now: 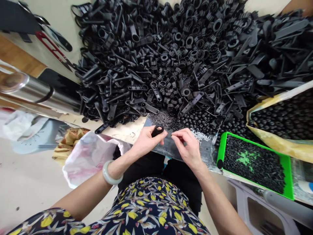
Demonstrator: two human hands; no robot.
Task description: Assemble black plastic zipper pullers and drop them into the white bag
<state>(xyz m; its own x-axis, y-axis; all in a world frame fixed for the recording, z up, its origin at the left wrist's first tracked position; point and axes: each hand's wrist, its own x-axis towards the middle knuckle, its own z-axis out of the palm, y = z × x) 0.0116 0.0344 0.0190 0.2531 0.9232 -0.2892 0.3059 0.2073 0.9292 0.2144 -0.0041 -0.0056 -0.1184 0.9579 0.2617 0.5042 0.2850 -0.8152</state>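
Note:
My left hand (147, 139) is closed around a black plastic ring-shaped part (157, 131), its round opening facing up. Just to the right, my right hand (187, 147) has thumb and forefinger pinched together; whatever is between them is too small to make out. A narrow gap separates the two hands over the grey work surface (168, 145). Beyond the fingers lie tiny dark pieces (162, 119), small black balls (199, 122) and a little heap of white and silvery pins (201, 135) beside my right hand.
A large heap of black plastic parts (137, 65) covers the back. At right stand a green tray (288, 176) of small black pieces and a yellowish bag (276, 140) of black balls. At left are a steel flask (26, 88), red-handled scissors (52, 47) and a white bag (83, 160).

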